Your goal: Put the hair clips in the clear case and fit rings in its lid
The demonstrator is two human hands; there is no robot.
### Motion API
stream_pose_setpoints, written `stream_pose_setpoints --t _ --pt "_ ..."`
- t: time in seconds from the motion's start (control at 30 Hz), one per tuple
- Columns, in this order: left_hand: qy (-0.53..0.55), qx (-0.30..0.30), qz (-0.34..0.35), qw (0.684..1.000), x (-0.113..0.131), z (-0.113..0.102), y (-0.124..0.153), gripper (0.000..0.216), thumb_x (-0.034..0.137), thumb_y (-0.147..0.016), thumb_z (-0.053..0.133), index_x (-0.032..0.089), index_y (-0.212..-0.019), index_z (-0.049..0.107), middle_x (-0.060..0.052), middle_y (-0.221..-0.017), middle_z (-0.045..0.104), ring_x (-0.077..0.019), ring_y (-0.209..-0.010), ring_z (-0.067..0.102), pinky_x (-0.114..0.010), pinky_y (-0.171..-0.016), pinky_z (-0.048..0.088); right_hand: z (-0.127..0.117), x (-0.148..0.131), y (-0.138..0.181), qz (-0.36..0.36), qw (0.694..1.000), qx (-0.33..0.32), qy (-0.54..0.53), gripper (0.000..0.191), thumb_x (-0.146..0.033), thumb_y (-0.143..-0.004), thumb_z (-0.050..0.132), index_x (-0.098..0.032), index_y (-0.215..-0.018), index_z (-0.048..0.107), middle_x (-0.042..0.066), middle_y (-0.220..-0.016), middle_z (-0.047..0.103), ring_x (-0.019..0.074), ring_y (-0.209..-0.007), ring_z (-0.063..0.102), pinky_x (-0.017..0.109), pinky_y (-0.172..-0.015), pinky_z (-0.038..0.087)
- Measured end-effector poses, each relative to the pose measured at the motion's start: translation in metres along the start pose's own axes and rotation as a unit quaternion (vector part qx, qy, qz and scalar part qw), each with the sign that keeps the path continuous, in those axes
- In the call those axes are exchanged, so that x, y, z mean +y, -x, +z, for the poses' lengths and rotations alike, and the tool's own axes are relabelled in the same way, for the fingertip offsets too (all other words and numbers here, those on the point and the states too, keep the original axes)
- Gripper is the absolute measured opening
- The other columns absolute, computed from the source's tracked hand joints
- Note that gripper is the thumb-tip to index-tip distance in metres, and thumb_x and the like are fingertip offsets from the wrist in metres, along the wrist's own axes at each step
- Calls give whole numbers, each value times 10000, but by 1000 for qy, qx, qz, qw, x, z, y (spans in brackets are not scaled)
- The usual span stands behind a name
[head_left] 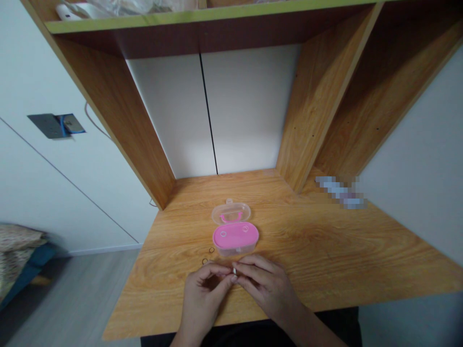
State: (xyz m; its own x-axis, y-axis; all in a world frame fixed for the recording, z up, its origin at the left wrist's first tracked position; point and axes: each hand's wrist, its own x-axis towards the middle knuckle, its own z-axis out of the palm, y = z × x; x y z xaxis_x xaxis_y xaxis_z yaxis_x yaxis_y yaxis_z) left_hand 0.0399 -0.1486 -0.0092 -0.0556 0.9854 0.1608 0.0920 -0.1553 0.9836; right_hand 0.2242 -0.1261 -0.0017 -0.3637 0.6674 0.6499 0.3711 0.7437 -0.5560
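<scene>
My left hand (208, 291) and my right hand (265, 284) meet fingertip to fingertip near the front of the table. Both are closed in a pinch around a small white piece (235, 272), mostly covered by the fingers, so its kind is unclear. Just beyond them stands a clear plastic case with a pink inner tray (235, 234); its transparent lid (231, 213), with a pink handle, is folded back. Two light rings lie on the pink surface. On the wood to the left of the case are a thin dark ring (211, 250) and another small ring (205, 261), close to my left hand.
The wooden tabletop (325, 246) runs under an upright shelf unit with a wooden divider (318, 111) and a green-edged shelf (217, 15) holding plastic bags. A blurred-out item (340, 192) lies at the back right. A wall socket (56, 126) hangs at left.
</scene>
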Motion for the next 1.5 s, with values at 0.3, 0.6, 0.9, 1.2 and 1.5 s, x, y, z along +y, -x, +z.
stream_pose_setpoints --t 0.3,0.6,0.9,1.2,1.5 --pt "-17 13 13 1000 -1 1 1 132 281 -790 793 164 -811 737 -65 -768 763 -188 -716 722 -265 -703 596 -1 -2 -1 13 1000 -16 -1 182 -222 -974 636 -240 -1144 699 47 -1027 762 156 -889 738 234 -798 591" --pt "-3 4 26 1000 0 0 2 119 259 -790 790 164 -831 731 -69 -782 766 -195 -739 739 -269 -714 615 -3 -5 -1 24 999 -25 -12 158 -212 -941 671 -239 -1091 709 42 -991 758 151 -823 731 227 -740 590" --pt "41 -12 5 999 2 1 4 182 305 -793 793 159 -862 708 -77 -796 764 -198 -751 738 -271 -719 604 -5 -8 -2 28 999 -21 -28 197 -184 -889 711 -224 -1082 711 48 -983 757 138 -719 709 218 -662 583" --pt "106 -13 -10 994 10 1 1 296 443 -901 678 151 -947 694 -80 -798 750 -199 -753 710 -272 -703 550 -13 -15 -11 45 998 11 -35 143 -183 -862 719 -234 -991 686 35 -926 735 135 -662 667 236 -626 563" --pt "94 -6 -20 995 5 2 1 308 454 -908 672 149 -950 666 -79 -781 752 -184 -744 704 -258 -715 517 -44 7 -57 127 987 -16 101 78 -218 -836 709 -229 -910 729 28 -891 684 168 -760 654 284 -705 522"
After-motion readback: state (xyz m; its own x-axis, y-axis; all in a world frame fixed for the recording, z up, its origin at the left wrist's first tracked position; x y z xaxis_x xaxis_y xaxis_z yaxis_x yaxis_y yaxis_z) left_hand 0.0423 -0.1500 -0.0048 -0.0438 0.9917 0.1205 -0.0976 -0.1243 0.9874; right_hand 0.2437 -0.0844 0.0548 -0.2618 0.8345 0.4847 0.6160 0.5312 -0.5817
